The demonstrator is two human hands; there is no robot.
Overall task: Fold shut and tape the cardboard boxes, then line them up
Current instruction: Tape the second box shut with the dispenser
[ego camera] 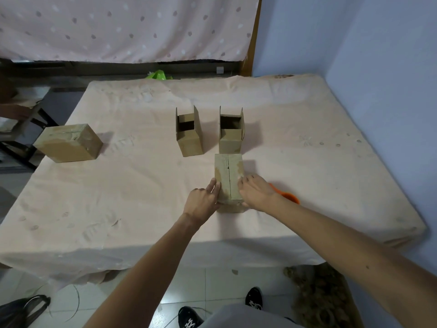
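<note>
The near box (229, 181) sits at the centre of the frame, close to the front edge of the bed (331, 162). Its flaps are folded shut, and pale tape covers the top seam that runs away from the person.

The left hand (203, 197) lies flat against the box's left-of-frame side, with straight fingers reaching its top edge and nothing clenched. The right hand (255, 192) mirrors it on the other side. Its fingers spread loosely over the top edge and its thumb drops toward the front corner, so it presses rather than grips. With the box braced from both sides like this, the person is probably rubbing the tape ends down over the edges, or squaring the box before moving it.

An orange tool (289, 197) lies on the bed just behind the right wrist, mostly hidden. It is likely the tape dispenser, set down within reach.

Two open boxes (189, 133) stand side by side just beyond the near box with their flaps up, and the right one is almost touching it. They seem queued for folding.

A taped box (68, 143) rests well apart at the left of the frame, near the bed's edge, which may be where the line begins. By this count, two boxes are sealed, two remain open, and none has yet been lined up.
</note>
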